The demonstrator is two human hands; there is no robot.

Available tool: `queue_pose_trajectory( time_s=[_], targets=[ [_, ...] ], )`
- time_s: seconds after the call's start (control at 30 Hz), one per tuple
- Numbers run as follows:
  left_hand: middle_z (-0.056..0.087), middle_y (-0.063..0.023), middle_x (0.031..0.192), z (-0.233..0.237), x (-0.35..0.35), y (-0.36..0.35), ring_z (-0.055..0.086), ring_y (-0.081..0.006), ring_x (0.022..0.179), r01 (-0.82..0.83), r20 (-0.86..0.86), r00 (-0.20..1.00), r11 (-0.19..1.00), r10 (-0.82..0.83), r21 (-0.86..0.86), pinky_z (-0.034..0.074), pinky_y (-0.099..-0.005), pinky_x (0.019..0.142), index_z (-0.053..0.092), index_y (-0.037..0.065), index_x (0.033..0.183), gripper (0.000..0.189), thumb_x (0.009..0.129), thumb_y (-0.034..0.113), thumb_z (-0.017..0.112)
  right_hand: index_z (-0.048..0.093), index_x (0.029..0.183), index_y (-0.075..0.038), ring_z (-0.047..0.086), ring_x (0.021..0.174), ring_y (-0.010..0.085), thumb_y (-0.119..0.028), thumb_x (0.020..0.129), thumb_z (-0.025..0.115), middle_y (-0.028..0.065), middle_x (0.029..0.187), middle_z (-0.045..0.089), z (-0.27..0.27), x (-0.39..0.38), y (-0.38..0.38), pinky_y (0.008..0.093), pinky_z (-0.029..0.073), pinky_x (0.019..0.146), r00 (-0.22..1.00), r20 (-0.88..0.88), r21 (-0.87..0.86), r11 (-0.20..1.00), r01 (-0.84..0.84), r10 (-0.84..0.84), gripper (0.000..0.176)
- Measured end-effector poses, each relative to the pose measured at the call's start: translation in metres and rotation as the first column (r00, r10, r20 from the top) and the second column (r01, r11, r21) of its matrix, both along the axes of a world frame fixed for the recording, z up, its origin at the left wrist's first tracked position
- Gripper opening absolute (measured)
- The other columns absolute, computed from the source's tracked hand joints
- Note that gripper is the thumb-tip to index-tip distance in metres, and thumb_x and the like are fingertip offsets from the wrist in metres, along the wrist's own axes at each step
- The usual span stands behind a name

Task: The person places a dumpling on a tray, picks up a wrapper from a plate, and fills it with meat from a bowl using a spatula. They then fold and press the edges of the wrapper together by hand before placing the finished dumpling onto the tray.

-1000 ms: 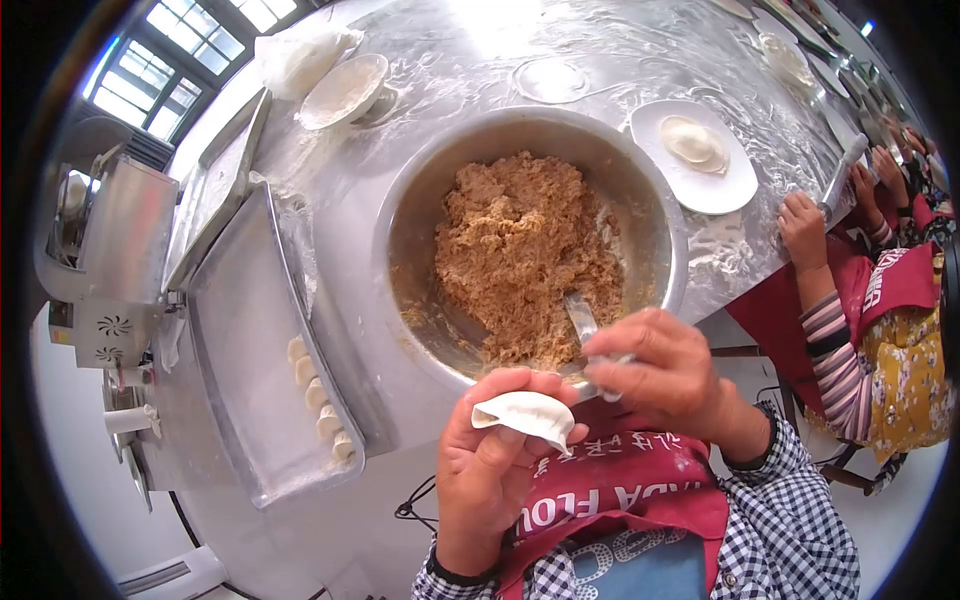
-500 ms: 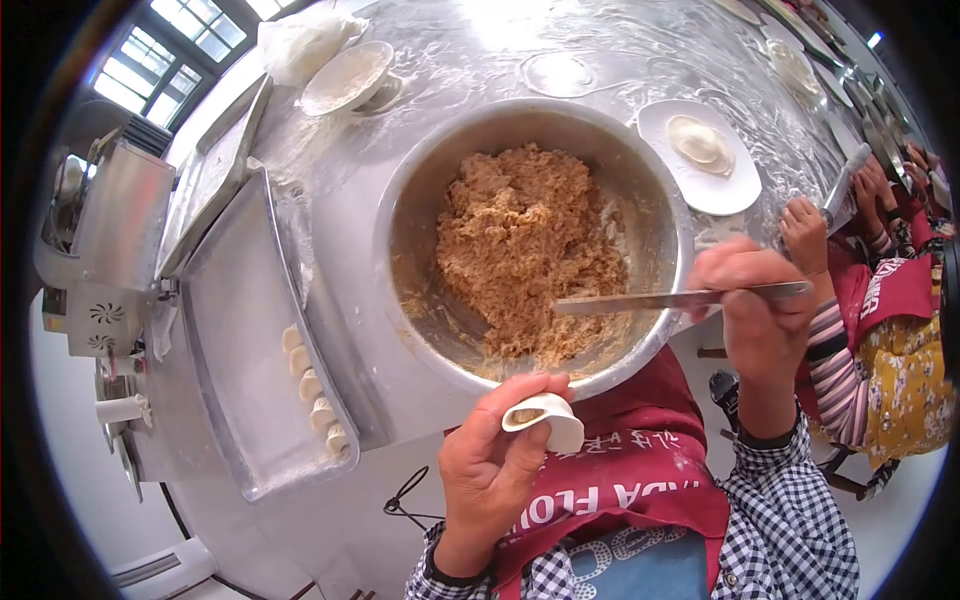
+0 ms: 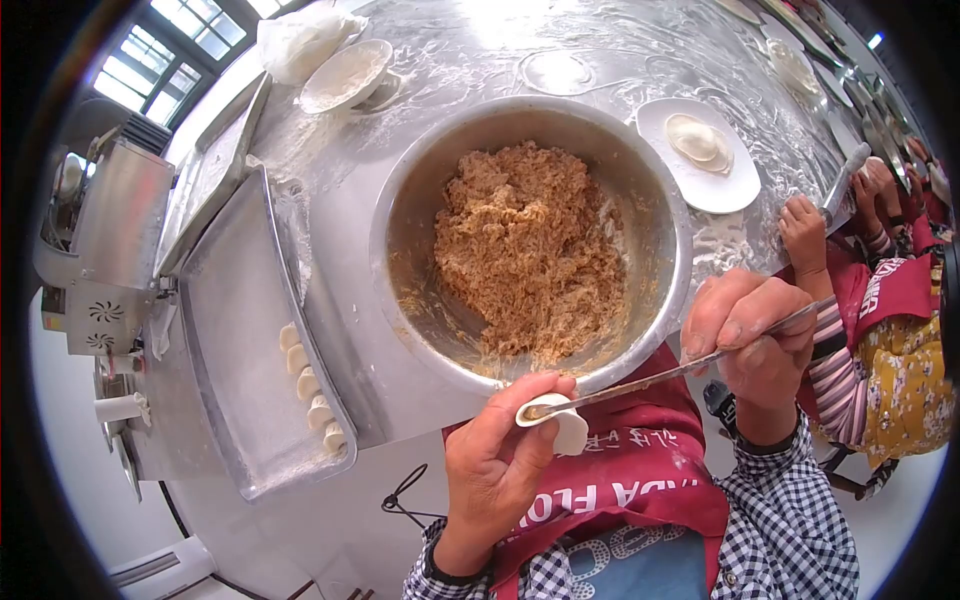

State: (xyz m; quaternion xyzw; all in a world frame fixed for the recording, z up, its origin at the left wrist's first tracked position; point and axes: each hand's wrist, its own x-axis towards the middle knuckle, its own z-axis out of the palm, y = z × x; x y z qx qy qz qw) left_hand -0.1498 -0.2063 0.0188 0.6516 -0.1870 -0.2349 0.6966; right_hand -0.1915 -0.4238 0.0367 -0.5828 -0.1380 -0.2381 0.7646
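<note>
Below the front rim of a large metal bowl [image 3: 384,215], my left hand [image 3: 500,450] pinches a white dough wrapper [image 3: 570,432] folded around some filling. My right hand [image 3: 750,340] grips a thin metal spatula [image 3: 650,380], whose tip rests in the wrapper's opening on the filling. Brown minced filling [image 3: 530,240] is heaped inside the bowl. To the bowl's left, a metal tray [image 3: 235,300] holds several white dumplings [image 3: 307,383] in a row along its right side.
A white plate [image 3: 735,190] with stacked wrappers [image 3: 698,143] stands right of the bowl. Behind are a flour dish [image 3: 345,77] and a plastic bag [image 3: 300,45]. Co-workers' hands [image 3: 803,232] show at the right. A metal machine [image 3: 120,240] stands far left.
My right hand has tilted the spatula and brought its tip from over the bowl down into the wrapper. My left hand stays almost in place, still holding the wrapper.
</note>
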Motion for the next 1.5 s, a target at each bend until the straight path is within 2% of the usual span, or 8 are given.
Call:
queue_pose_trajectory(
  time_s=[0.47,0.67,0.9,1.13,1.2,1.27,1.37,1.5],
  targets=[
    [0.060,-0.0150,0.104,-0.002,-0.001,-0.001,0.059,-0.0210,0.094,-0.004,-0.017,1.000,1.000,0.004,0.010,0.049,-0.0308,0.081,0.051,-0.005,0.113,0.030,0.086,0.008,0.056,0.060,0.085,0.003,0.062,0.069,0.0213,-0.002,0.078,0.063,0.0194,0.079,0.062,0.003,0.000,0.001,0.0283,0.050,0.059,0.999,0.016,-0.112,0.993,-0.039,0.041,0.009],
    [0.060,-0.0150,0.101,-0.001,-0.001,-0.001,0.060,-0.0223,0.093,-0.013,-0.100,0.995,0.999,0.009,-0.038,0.050,-0.0324,0.081,0.051,-0.005,0.113,0.031,0.087,0.010,0.056,0.062,0.078,0.004,0.062,0.060,0.0242,-0.005,0.079,0.059,0.0197,0.079,0.063,0.014,-0.003,0.006,0.0299,0.051,0.054,0.960,0.265,-0.486,0.872,0.055,0.087,0.010],
    [0.061,-0.0156,0.099,0.000,0.000,-0.002,0.060,-0.0240,0.091,-0.035,-0.180,0.984,0.992,0.012,-0.123,0.051,-0.0357,0.079,0.050,-0.004,0.114,0.032,0.087,0.013,0.056,0.061,0.078,0.005,0.062,0.060,0.0248,-0.002,0.069,0.064,0.0184,0.076,0.062,0.022,-0.004,0.004,0.0290,0.051,0.051,0.909,0.375,-0.639,0.761,0.111,0.183,0.012],
    [0.061,-0.0165,0.098,-0.001,0.001,0.001,0.061,-0.0253,0.091,-0.058,-0.297,0.955,0.981,0.000,-0.186,0.052,-0.0354,0.077,0.050,-0.004,0.113,0.030,0.087,0.011,0.055,0.060,0.077,0.002,0.061,0.060,0.0233,-0.002,0.067,0.065,0.0168,0.075,0.062,0.030,-0.010,0.007,0.0276,0.051,0.052,0.902,0.404,-0.679,0.710,0.187,0.149,0.011],
    [0.060,-0.0157,0.103,-0.003,0.001,0.007,0.059,-0.0199,0.094,-0.026,-0.317,0.948,0.982,-0.035,-0.186,0.048,-0.0309,0.083,0.049,-0.005,0.115,0.028,0.088,0.005,0.053,0.060,0.078,0.002,0.062,0.061,0.0232,-0.001,0.067,0.066,0.0165,0.076,0.062,0.029,-0.013,0.005,0.0275,0.052,0.052,0.912,0.386,-0.712,0.673,0.201,0.137,0.012],
    [0.060,-0.0167,0.102,-0.001,0.001,0.001,0.060,-0.0227,0.093,-0.041,-0.313,0.949,0.977,-0.027,-0.207,0.051,-0.0317,0.078,0.050,-0.005,0.113,0.028,0.087,0.007,0.053,0.061,0.080,-0.001,0.062,0.064,0.0222,-0.002,0.068,0.066,0.0151,0.079,0.063,0.018,-0.014,0.005,0.0276,0.051,0.054,0.896,0.441,-0.630,0.696,0.344,-0.043,0.013],
    [0.059,-0.0181,0.101,0.000,0.002,-0.003,0.060,-0.0254,0.092,-0.069,-0.287,0.958,0.976,0.007,-0.206,0.054,-0.0328,0.073,0.050,-0.004,0.111,0.028,0.087,0.008,0.054,0.061,0.080,-0.002,0.063,0.067,0.0221,-0.001,0.069,0.066,0.0141,0.079,0.063,0.009,-0.006,0.004,0.0294,0.050,0.055,0.938,0.263,-0.631,0.695,0.345,-0.226,0.012],
    [0.058,-0.0185,0.104,0.007,0.003,-0.007,0.060,-0.0254,0.093,-0.140,-0.277,0.956,0.977,0.092,-0.159,0.054,-0.0342,0.075,0.051,-0.004,0.108,0.024,0.086,0.004,0.052,0.060,0.079,-0.002,0.063,0.066,0.0219,0.000,0.069,0.066,0.0125,0.079,0.063,-0.022,0.009,-0.010,0.0289,0.050,0.057,0.959,0.056,-0.604,0.755,0.254,-0.278,0.012]
  ],
)
